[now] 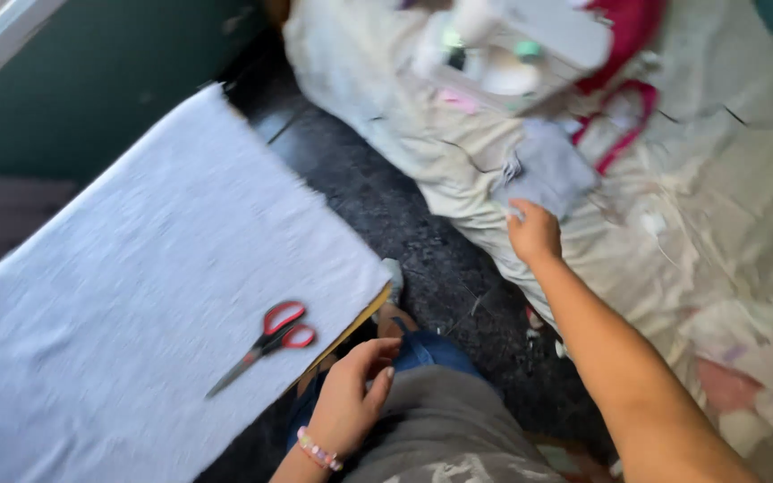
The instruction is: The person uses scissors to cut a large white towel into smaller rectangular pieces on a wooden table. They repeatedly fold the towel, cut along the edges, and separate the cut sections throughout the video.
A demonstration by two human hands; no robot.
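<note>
The right hand (534, 231) reaches out across the dark speckled floor (404, 224) to a small grey piece of cloth (547, 170) lying on a heap of cream fabric (673, 233). Its fingers rest on the near edge of the grey piece; the picture is blurred, so whether the grip has closed on the cloth or only touches it cannot be told. The left hand (351, 394) lies loosely curled and empty on the person's knee, a beaded bracelet (318, 452) at the wrist. Just left of it, a desk covered with pale grey-white fabric (136, 295) carries red-handled scissors (266, 344), closed, near its front corner. Beyond the grey piece, on the heap, stands a white sewing machine (512, 45), blurred.
</note>
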